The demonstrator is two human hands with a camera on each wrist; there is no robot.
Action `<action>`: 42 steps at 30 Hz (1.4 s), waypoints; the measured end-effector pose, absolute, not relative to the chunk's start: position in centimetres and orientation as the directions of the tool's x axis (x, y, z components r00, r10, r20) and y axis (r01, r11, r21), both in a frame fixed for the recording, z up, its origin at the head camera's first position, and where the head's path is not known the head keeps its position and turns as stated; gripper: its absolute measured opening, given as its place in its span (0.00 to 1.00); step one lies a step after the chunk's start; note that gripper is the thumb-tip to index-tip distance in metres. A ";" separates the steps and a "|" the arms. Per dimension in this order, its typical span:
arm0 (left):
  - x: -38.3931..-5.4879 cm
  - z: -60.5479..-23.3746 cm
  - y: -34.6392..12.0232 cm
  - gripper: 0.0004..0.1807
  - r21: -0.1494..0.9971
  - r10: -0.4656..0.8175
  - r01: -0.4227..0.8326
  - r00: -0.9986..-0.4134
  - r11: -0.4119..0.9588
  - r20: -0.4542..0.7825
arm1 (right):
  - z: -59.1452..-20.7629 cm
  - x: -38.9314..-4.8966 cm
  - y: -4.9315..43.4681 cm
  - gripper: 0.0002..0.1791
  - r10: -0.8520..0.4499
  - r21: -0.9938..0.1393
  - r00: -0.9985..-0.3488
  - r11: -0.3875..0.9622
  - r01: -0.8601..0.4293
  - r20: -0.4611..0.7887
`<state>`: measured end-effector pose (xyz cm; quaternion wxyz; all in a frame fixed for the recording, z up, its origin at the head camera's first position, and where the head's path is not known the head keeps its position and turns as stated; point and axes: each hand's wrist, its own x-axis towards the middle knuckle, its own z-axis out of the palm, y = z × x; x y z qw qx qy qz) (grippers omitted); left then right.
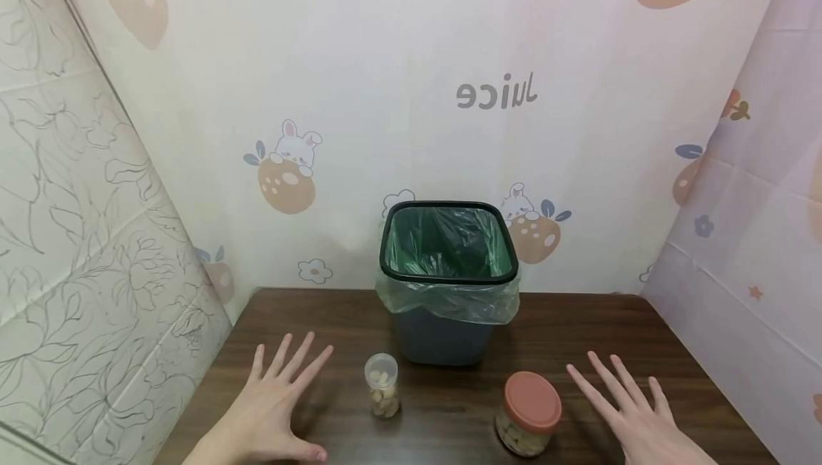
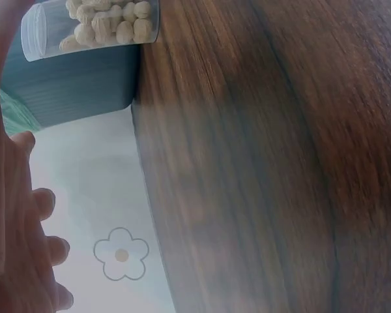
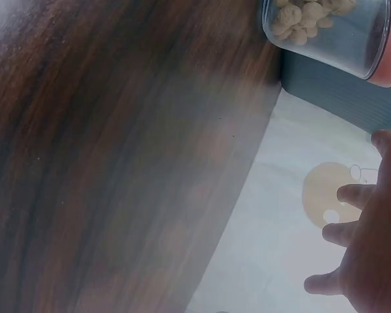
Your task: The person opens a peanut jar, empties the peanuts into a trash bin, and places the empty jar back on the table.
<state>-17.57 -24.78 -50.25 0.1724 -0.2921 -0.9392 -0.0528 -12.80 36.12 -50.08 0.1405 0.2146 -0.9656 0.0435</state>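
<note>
My left hand [image 1: 272, 404] is spread over the left of the table, fingers straight and holding nothing. Just right of it stands a small clear plastic bottle [image 1: 383, 386] with a translucent top, partly filled with pale, peanut-like pieces [image 2: 104, 25]. My right hand [image 1: 636, 408] is spread likewise on the right side, with nothing in it. To its left is a clear jar [image 1: 523, 438] with a pinkish-red lid [image 1: 533, 401], holding similar pale pieces [image 3: 303, 18] in its lower part. Both containers are upright, apart from the hands.
A dark trash bin [image 1: 443, 340] lined with a translucent green bag [image 1: 449, 301] stands at the back middle, behind both containers. The dark wooden table [image 1: 308, 315] meets a patterned curtain [image 1: 359, 130] at its rear, and more curtains hang on both sides.
</note>
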 end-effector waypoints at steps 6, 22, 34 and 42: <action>-17.7 -50.0 -24.5 0.83 -0.005 0.539 0.576 -0.762 0.818 0.360 | -49.6 -13.0 36.1 0.86 -0.401 -0.053 -0.869 0.900 -0.432 0.289; -18.3 -48.9 -22.7 0.82 0.114 0.536 0.608 -0.762 0.786 0.363 | -47.7 -13.2 33.7 0.81 -0.436 -0.133 -0.825 0.851 -0.508 0.361; -18.2 -48.6 -20.7 0.76 0.396 0.504 0.592 -0.805 0.701 0.312 | -45.5 -13.4 28.2 0.72 -0.479 -0.240 -0.808 0.787 -0.568 0.343; -18.3 -49.1 -19.2 0.74 0.476 0.493 0.546 -0.835 0.689 0.244 | -45.3 -13.6 23.9 0.68 -0.527 -0.238 -0.778 0.752 -0.615 0.342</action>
